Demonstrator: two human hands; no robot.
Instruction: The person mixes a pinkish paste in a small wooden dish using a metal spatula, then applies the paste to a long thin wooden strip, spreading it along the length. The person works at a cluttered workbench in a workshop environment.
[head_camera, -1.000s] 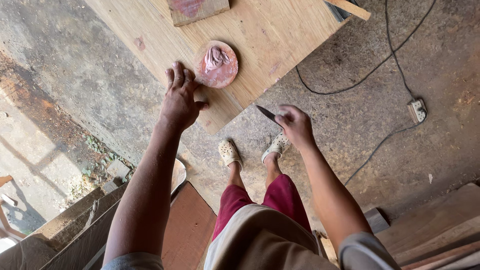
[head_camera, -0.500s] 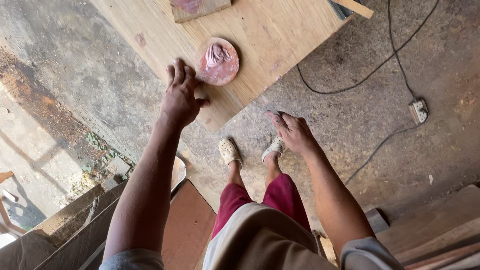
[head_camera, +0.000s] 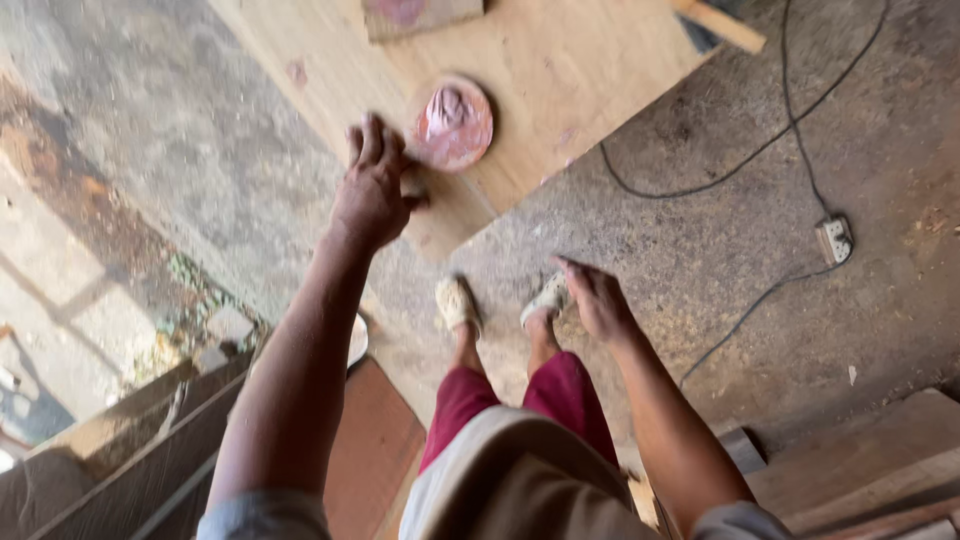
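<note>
My left hand lies flat, fingers spread, on the near corner of a pale plywood sheet. Just beyond its fingertips sits a round dish smeared with pinkish paste. My right hand hangs lower at my side above the concrete floor, fingers loosely extended and slightly blurred, with nothing visible in it. It is near my right foot in a light shoe. My left foot stands beside it, and I wear dark red trousers.
A small wooden block with a reddish stain and a wooden stick rest at the sheet's far side. A black cable runs across the floor to a white socket block. Brown boards lie lower left, planks lower right.
A second ago my right hand held a dark blade-like tool; it no longer shows, and the hand has dropped lower toward my leg. My left hand stays on the plywood corner.
</note>
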